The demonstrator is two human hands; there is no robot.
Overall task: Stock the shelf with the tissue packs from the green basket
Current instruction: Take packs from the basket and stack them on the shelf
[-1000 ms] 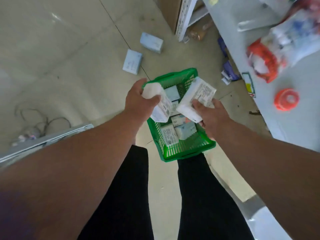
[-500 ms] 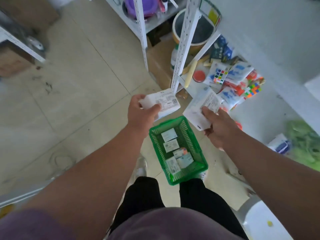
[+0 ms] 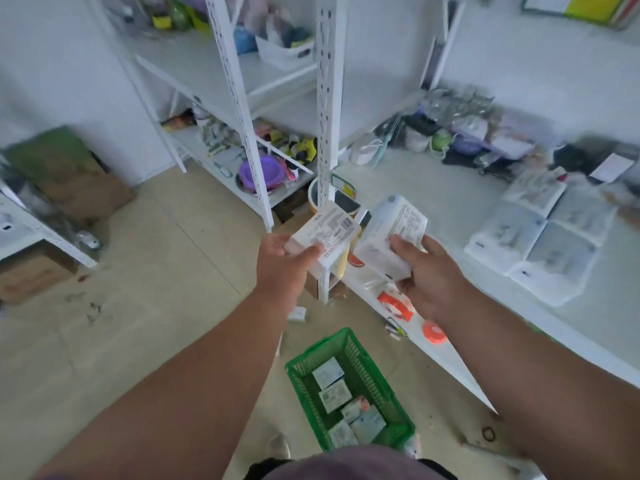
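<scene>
Now, entry as of this sec, all placed relative to the green basket [image 3: 349, 389] on the floor.

Change: a sec ago both hands were low, right over the basket, w/ a pack each. They've since come up and fwd, well above it, toward the shelf [image 3: 450, 216]. Means, I'd judge, the pick-up is done and the placing step is next; neither pack is on the shelf yet.

- Left hand [image 3: 282, 268]: above and beyond the basket, fingers and thumb curled round a tissue pack [image 3: 325, 233]. Firm hold, pack tilted, barcode label up.
- Right hand [image 3: 427, 275]: above, to the basket's right, thumb on top of a second pack [image 3: 391, 237], fingers under. The 2 packs sit just beside each other; can't tell if touching.
- Basket: rigid plastic, lattice walls, rectangular. Approx. five or six packs remain inside, lying flat, so the job is far from finished.
- Packs: small rectangular blocks, soft glossy white film wrap, printed label. Likely squashy, light, a bit slippery.
- Shelf: white painted board, smooth, up and right of the basket; stacked wrapped packs [image 3: 540, 237] farther right on it look like the target row.
- White perforated uprights [image 3: 327, 98]: metal, beyond the basket.
- Misc: purple bowl [image 3: 261, 169] on the low rack beyond-left; orange round items [image 3: 433, 332] at the shelf edge; cardboard boxes [image 3: 69, 178] far left. Bkgd blurred.
</scene>
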